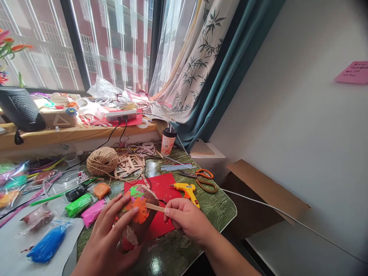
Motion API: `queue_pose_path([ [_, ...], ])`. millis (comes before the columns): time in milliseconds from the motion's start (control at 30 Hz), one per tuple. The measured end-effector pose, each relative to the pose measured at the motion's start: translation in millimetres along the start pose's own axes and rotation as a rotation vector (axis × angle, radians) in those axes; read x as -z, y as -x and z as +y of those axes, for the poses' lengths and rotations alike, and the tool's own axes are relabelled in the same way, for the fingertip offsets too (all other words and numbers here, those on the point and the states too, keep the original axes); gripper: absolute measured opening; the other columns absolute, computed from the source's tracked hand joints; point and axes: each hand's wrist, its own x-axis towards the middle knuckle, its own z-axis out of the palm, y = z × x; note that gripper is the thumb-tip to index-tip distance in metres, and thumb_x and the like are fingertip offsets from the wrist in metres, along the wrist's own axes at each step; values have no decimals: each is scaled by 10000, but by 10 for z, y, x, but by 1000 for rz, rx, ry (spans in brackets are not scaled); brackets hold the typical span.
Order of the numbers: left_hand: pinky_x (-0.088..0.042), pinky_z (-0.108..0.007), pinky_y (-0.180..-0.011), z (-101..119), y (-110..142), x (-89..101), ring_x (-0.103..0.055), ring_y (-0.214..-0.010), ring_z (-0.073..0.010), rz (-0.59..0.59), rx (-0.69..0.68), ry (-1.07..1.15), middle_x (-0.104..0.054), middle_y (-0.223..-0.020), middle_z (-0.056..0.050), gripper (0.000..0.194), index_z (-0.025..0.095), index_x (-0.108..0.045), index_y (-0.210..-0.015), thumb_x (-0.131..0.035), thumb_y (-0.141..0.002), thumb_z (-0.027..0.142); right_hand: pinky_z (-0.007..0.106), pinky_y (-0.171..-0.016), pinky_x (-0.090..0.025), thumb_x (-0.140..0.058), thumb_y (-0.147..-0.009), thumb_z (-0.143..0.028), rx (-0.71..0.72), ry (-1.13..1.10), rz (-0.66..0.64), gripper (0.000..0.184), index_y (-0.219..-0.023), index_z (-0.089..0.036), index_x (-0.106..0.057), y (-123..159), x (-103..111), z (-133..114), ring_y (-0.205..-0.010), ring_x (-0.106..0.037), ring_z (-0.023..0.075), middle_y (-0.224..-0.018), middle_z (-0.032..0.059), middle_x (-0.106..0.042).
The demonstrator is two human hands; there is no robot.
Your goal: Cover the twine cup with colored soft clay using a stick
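My left hand (110, 237) grips a brown lump (140, 218) patched with orange and green clay, fingers wrapped over its top and side. It rests on a red sheet (163, 184) on the green marbled table (218, 211). My right hand (184, 218) pinches a flat wooden craft stick (154, 207) whose far end touches the orange clay on the lump. A yellow glue gun (186, 190) lies just beyond my right hand on the red sheet's edge.
Orange-handled scissors (201, 178) lie right of the glue gun. A twine ball (102, 161), loose wooden sticks (129, 165) and a paper cup (168, 141) sit further back. Bagged coloured clay (77, 205) lies to the left. A cardboard box (258, 195) stands off the table's right edge.
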Motion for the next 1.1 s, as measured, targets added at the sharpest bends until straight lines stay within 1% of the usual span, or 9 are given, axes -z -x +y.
queue_pose_path([
  [100,-546,-616,-1132,-31,6,2,-519,-1496,-434,1,-38,-28,-540,-1592,-189,635,257,-556,-1478,-803,-893,254,282,-437,-99,-749,-798,-442,-67,-20,-13,288,-698,-181,-679,-7,31,-1,-390,-227,59,-419,-110,-421],
  [267,-529,-616,-1163,8,-6,12,-517,-1503,-401,1,45,31,-519,-1618,-158,611,303,-533,-1488,-761,-923,256,273,-419,-94,-752,-788,-473,-87,-115,-66,301,-711,-196,-662,-56,24,144,-375,-169,62,-400,-124,-381],
  [367,-538,-611,-1165,32,-4,7,-529,-1497,-385,-9,87,44,-508,-1625,-148,621,319,-512,-1502,-752,-930,299,263,-437,-134,-786,-815,-555,26,-73,-33,396,-734,-190,-656,-47,-4,224,-404,-226,67,-437,-115,-396],
  [467,-578,-610,-1128,4,9,2,-560,-1473,-391,-32,166,35,-503,-1631,-152,647,316,-498,-1519,-759,-930,379,256,-469,-158,-797,-834,-662,192,-67,102,506,-769,-184,-645,2,-37,230,-459,-261,71,-500,-111,-395],
  [533,-609,-610,-1091,-42,20,4,-586,-1452,-405,-57,200,4,-506,-1631,-151,678,319,-493,-1536,-763,-923,424,253,-477,-156,-784,-847,-698,237,-131,164,535,-776,-192,-624,39,-65,201,-472,-227,71,-506,-124,-355],
  [633,-614,-623,-1084,-106,32,10,-590,-1456,-424,-81,225,-20,-503,-1644,-142,705,338,-490,-1552,-770,-913,436,253,-466,-151,-793,-846,-688,179,-210,67,528,-757,-202,-606,70,-148,172,-448,-199,69,-471,-135,-329],
  [767,-612,-604,-1097,-100,42,18,-592,-1460,-418,-71,204,-1,-502,-1648,-152,711,320,-489,-1556,-772,-914,432,256,-464,-169,-787,-835,-728,101,-196,-67,562,-768,-195,-621,58,-328,232,-424,-248,68,-459,-123,-383],
  [900,-614,-568,-1106,-33,50,31,-573,-1484,-394,-64,226,55,-500,-1649,-144,681,324,-494,-1551,-751,-929,428,253,-477,-189,-780,-815,-783,118,-172,-23,614,-772,-190,-631,26,-420,313,-450,-265,74,-483,-117,-396],
  [1100,-634,-539,-1084,-30,46,41,-568,-1488,-396,-67,208,72,-506,-1641,-143,704,325,-491,-1556,-768,-915,410,266,-484,-170,-769,-834,-787,153,-107,59,620,-786,-181,-649,9,-334,319,-475,-258,83,-500,-117,-366],
])
